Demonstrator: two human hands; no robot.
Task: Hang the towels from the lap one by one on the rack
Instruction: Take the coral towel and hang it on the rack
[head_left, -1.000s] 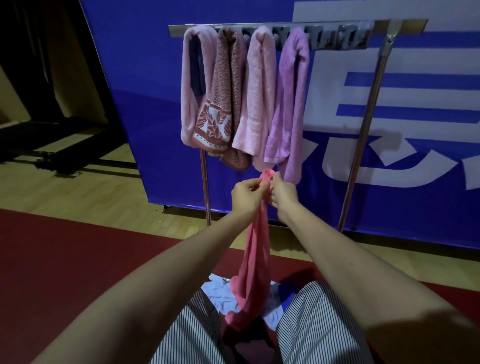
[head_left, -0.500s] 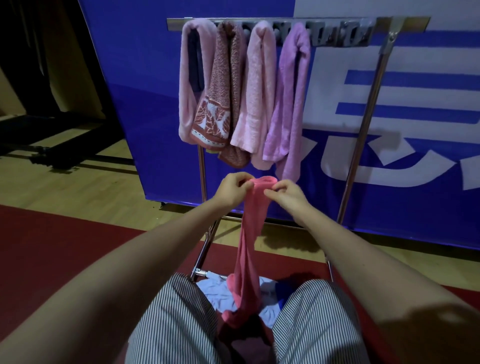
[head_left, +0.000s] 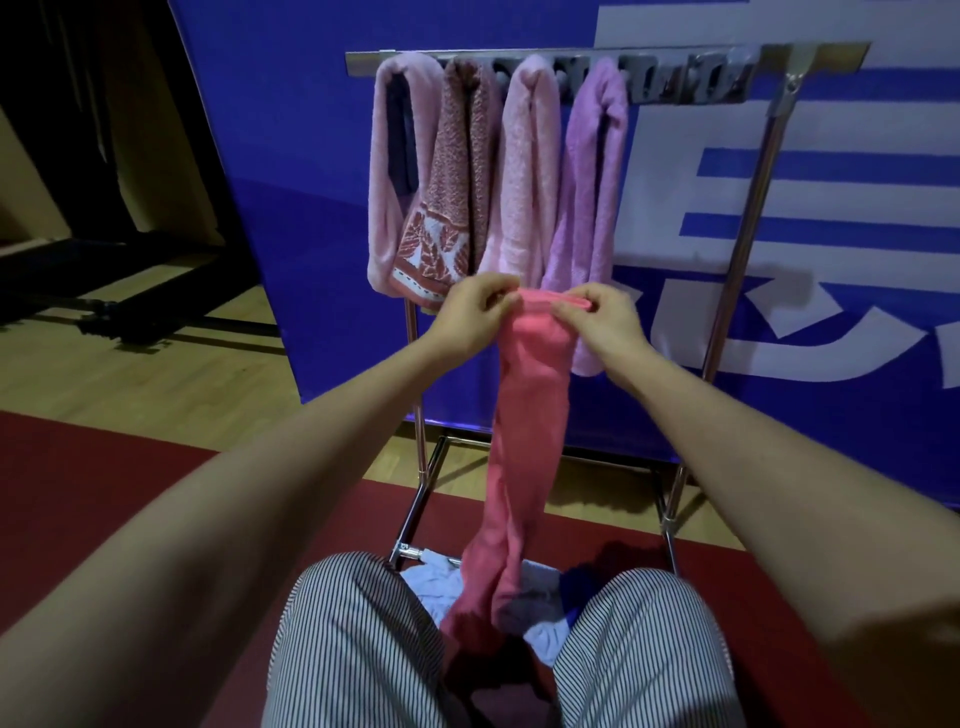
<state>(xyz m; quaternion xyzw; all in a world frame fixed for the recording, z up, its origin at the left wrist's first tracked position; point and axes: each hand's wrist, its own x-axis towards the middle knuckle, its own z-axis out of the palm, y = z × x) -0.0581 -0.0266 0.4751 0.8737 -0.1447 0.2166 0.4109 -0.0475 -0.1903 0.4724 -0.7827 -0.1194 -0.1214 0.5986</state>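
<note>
A second ago our left hand (head_left: 475, 317) and right hand (head_left: 602, 322) were pressed together on the bunched top of the pink towel (head_left: 530, 415). Now they are apart, each pinching one end of its top edge, which spreads into a short flat band between them. Both hands are higher, level with the lower ends of the hung towels (head_left: 530, 182).

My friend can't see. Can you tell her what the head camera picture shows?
The left hand and right hand pinch the top edge of a coral towel that trails down to the lap. Behind it, four towels hang on a metal rack.
</note>
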